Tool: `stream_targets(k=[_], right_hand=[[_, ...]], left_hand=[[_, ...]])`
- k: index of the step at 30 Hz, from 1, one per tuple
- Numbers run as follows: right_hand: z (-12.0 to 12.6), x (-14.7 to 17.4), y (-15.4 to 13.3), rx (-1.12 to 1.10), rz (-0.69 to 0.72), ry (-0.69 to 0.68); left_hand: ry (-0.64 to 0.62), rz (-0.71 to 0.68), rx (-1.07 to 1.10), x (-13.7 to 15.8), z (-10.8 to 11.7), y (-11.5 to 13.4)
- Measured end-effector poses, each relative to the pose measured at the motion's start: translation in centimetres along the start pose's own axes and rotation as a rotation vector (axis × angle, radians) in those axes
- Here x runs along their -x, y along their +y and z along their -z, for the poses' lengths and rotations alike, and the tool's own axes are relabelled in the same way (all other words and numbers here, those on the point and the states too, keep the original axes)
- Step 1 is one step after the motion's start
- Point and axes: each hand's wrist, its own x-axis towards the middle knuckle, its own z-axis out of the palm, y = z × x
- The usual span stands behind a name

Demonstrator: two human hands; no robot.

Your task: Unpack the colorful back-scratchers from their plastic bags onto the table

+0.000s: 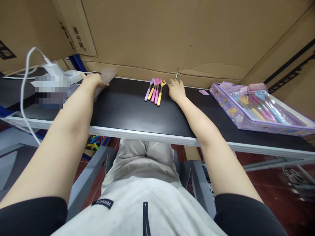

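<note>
At the left of the black table, my left hand has its fingers closed on a clear plastic bag, which is blurred. Farther right, my right hand rests near the back edge with its fingers bent around a thin pointed metal blade; its handle is hidden. Just left of that hand lie several small claw-headed scratchers with purple, pink and yellow handles, among them a yellow scratcher and a purple scratcher. They lie side by side, claws toward the back.
A purple display box with bagged scratchers stands at the right. A small pink card lies beside it. A white charger with its cable is at the left. Cardboard walls the back. Below sits a bin of colourful pieces.
</note>
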Motion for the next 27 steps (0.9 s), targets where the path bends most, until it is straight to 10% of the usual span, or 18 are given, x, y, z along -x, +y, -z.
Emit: stream_targets(k=[10,18,27], right_hand=[[0.7,0.2,-0.5,0.039,-0.019,-0.041],[0.8,0.3,-0.7,0.050,-0.015,-0.057],[0.9,-0.1,-1.0,0.044,-0.044,-0.165]], left_hand=[[0.060,0.018,0.008,3.5,0.5,1.8],[0.229,-0.325,-0.069,4.4,0.6,5.0],[0.070,-0.659,-0.190,7.1,-0.9,13.3]])
